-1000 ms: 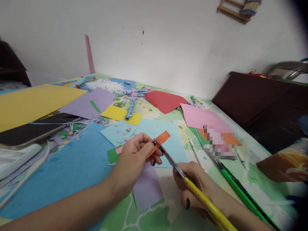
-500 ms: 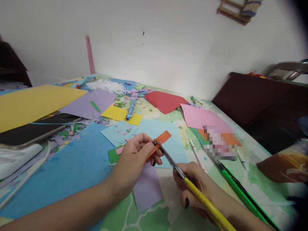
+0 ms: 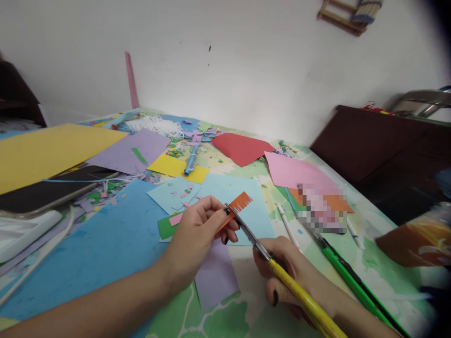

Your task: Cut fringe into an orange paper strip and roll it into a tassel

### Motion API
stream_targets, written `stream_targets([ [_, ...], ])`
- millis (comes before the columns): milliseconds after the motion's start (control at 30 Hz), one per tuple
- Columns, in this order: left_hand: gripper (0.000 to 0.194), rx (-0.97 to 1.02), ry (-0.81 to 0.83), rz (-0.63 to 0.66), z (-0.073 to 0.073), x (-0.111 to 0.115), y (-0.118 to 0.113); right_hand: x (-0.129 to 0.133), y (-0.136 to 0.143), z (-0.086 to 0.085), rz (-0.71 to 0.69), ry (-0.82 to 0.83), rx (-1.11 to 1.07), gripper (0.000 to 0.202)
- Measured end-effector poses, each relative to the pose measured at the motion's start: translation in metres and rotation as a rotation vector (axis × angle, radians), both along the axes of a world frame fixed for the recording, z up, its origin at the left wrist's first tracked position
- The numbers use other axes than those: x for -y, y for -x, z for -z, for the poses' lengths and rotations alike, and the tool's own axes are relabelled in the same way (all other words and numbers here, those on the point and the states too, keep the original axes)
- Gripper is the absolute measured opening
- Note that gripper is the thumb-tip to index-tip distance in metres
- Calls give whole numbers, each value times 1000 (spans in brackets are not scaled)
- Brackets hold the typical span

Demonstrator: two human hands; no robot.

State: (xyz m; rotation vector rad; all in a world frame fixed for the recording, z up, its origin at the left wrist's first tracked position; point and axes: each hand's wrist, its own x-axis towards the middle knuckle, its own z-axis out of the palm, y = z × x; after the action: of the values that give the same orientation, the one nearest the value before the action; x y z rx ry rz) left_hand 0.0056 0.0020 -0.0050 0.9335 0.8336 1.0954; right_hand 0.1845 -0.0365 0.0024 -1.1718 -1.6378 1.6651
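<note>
Whitish wall [image 3: 246, 70] stood on the far side of a patterned tablecloth [image 3: 225, 324]. Near the centre, the left hand [image 3: 197, 230] pinched a fringed orange paper strip [image 3: 240, 203] between thumb and fingers, above a light-blue sheet [image 3: 260, 220]. To its right, the right hand [image 3: 299, 263] was closed around yellow-handled scissors [image 3: 292, 284], blades lying across the strip beside the left thumb; their exact opening could not be determined.

Risks noted: a blade could nick the thumb, given its closeness; an overlong snip could sever the narrow strip; a loose pinch could let it twist, leaving uneven slits.

Compared with the earlier frame, the fringe appeared more spread and its free end slightly lower. Surrounding papers were unchanged.
</note>
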Motion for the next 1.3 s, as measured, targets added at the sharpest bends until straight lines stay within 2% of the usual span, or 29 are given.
stream_targets([
  [367, 12, 11, 3, -7, 0, 0, 1, 0, 2, -1, -3, 20, 19, 52],
  [633, 13, -29, -2, 0, -1, 0, 1, 2, -1, -3, -10, 44, -51, 55],
  [1000, 13, -47, -30, -40, -1, -1, 2, 3, -3, -7, -8, 5, -3, 44],
  [1300, 15, -46, -27, -43, 0, -1, 1, 4, 1, -5, 1, 18, -20, 53],
])
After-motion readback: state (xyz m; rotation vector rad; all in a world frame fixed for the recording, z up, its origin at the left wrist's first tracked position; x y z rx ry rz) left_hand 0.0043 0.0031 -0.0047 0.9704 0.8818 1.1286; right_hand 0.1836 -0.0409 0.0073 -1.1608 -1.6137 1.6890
